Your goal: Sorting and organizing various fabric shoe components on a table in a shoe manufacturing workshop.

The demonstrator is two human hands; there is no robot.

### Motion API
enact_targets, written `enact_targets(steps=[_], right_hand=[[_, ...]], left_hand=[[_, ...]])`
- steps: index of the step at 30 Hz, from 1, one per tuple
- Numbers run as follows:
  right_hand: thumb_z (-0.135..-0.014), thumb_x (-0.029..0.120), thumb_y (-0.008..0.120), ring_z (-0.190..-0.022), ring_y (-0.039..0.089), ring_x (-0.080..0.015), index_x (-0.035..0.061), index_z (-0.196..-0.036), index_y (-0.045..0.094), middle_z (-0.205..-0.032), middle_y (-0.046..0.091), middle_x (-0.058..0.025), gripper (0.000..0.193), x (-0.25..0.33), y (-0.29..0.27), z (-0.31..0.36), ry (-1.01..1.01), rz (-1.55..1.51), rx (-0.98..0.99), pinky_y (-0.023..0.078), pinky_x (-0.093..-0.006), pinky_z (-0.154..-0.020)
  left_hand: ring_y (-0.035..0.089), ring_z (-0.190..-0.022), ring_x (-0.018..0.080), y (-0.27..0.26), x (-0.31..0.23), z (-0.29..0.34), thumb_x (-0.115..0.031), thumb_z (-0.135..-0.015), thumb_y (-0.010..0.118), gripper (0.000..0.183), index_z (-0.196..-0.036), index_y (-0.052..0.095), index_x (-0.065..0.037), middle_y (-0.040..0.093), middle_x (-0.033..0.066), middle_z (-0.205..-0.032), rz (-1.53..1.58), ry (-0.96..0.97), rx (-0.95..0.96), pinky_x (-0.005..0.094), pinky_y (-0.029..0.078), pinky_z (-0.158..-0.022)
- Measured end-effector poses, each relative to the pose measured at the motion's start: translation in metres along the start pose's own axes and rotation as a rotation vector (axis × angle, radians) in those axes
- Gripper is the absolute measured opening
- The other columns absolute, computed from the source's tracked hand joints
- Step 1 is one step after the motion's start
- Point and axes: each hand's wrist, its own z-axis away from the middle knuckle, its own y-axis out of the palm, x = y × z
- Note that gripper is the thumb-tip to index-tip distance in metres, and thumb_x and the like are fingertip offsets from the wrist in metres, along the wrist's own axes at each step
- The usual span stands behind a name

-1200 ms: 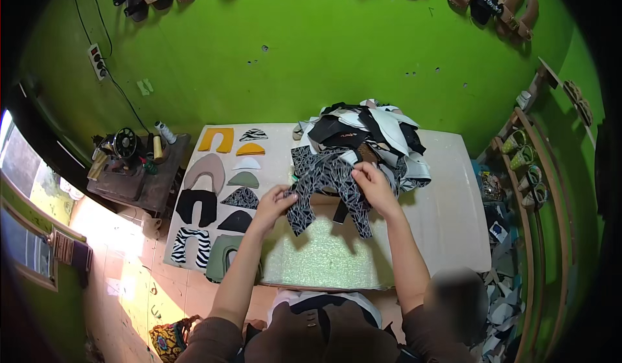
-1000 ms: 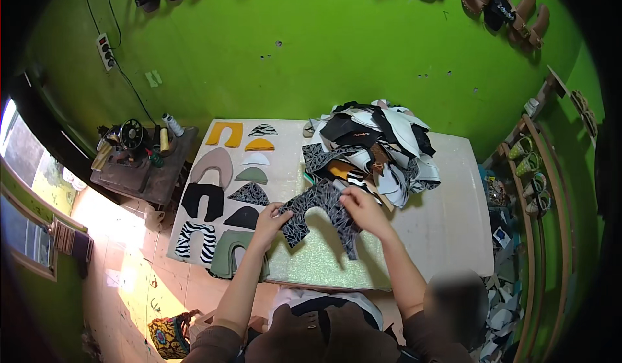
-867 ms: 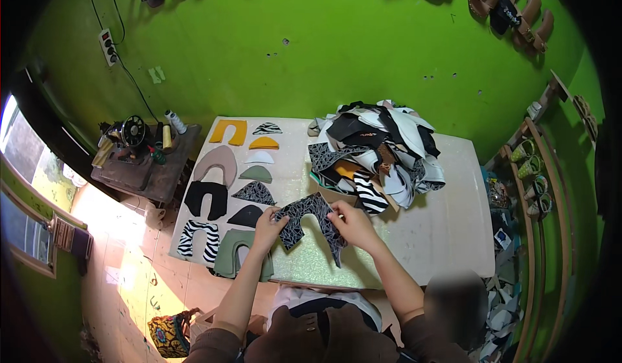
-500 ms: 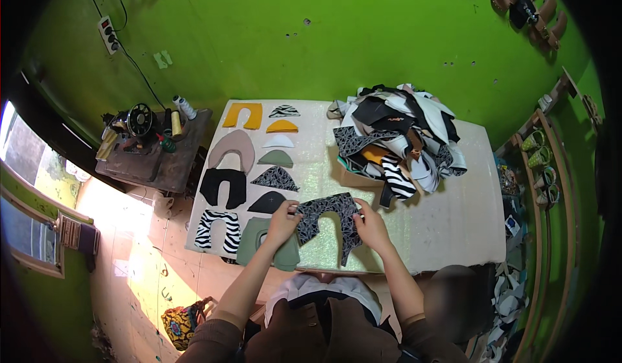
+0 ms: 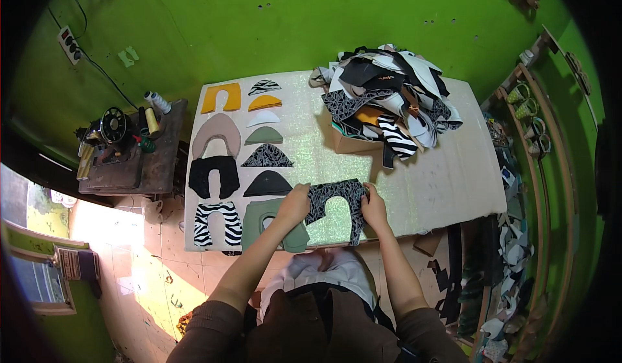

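Note:
Between my two hands a U-shaped black-and-grey patterned fabric piece [image 5: 334,192] is spread out, its opening toward me. My left hand [image 5: 297,202] pinches its left side, and my right hand [image 5: 374,207] grips the right side. Partly under my left hand and forearm lie stacked olive-green U-shaped pieces [image 5: 297,238]. To their left are a zebra-striped piece [image 5: 218,212], a black one [image 5: 202,176], a beige one [image 5: 210,129] and a yellow one [image 5: 211,100]. A second column holds half-moon pieces, among them a patterned one [image 5: 267,158] and a black one [image 5: 267,185].
A heaped box [image 5: 355,144] of mixed scraps stands at the table's [image 5: 447,188] back right. Left of the table is a sewing machine [image 5: 111,129] on a dark stand, with thread spools [image 5: 153,120]. A wooden rack [image 5: 543,149] with footwear lines the right wall; scraps [image 5: 515,253] lie below it.
My view has shifted, so the table sits higher and more to the left. Both hands still hold the patterned piece, now a little farther right relative to the green stack.

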Motion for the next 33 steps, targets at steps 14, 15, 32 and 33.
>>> enact_targets(steps=[14, 15, 32, 33], right_hand=[[-0.087, 0.006, 0.049, -0.068, 0.052, -0.0203, 0.0098, -0.12, 0.047, -0.077, 0.055, -0.0107, 0.033, -0.002, 0.017, -0.012, -0.145, -0.241, -0.061, 0.043, -0.0308, -0.065], [-0.087, 0.006, 0.049, -0.068, 0.052, -0.0203, 0.0098, -0.12, 0.047, -0.077, 0.055, -0.0107, 0.033, -0.004, 0.016, -0.014, -0.144, -0.24, -0.057, 0.043, -0.0308, -0.065], [-0.085, 0.013, 0.048, -0.122, 0.037, -0.0345, 0.0022, -0.124, 0.044, -0.133, 0.037, -0.0166, 0.041, 0.002, 0.003, -0.037, -0.592, 0.33, -0.017, 0.033, -0.0436, -0.098], [-0.086, 0.017, 0.047, -0.126, 0.032, -0.0327, 0.0028, -0.126, 0.042, -0.135, 0.035, -0.0156, 0.043, 0.003, 0.004, -0.036, -0.651, 0.427, -0.002, 0.029, -0.0456, -0.102]], left_hand=[[0.053, -0.095, 0.0377, -0.001, 0.002, -0.002, 0.003, -0.074, 0.052, 0.036, -0.11, 0.052, 0.001, 0.052, 0.0221, -0.103, 0.053, -0.053, -0.158, 0.0403, 0.044, -0.082], [0.054, -0.092, 0.0379, 0.0, 0.0, -0.002, 0.003, -0.074, 0.051, 0.035, -0.109, 0.052, -0.001, 0.051, 0.0211, -0.103, 0.034, -0.041, -0.182, 0.0416, 0.046, -0.079], [0.036, -0.124, 0.0332, 0.026, -0.015, -0.016, -0.026, -0.082, 0.054, 0.055, -0.127, 0.039, 0.001, 0.035, 0.0199, -0.135, -0.38, 0.078, -0.162, 0.0411, 0.03, -0.102], [0.036, -0.124, 0.0332, 0.033, -0.016, -0.016, -0.026, -0.082, 0.054, 0.055, -0.127, 0.039, 0.001, 0.035, 0.0199, -0.135, -0.378, 0.079, -0.161, 0.0411, 0.03, -0.102]])
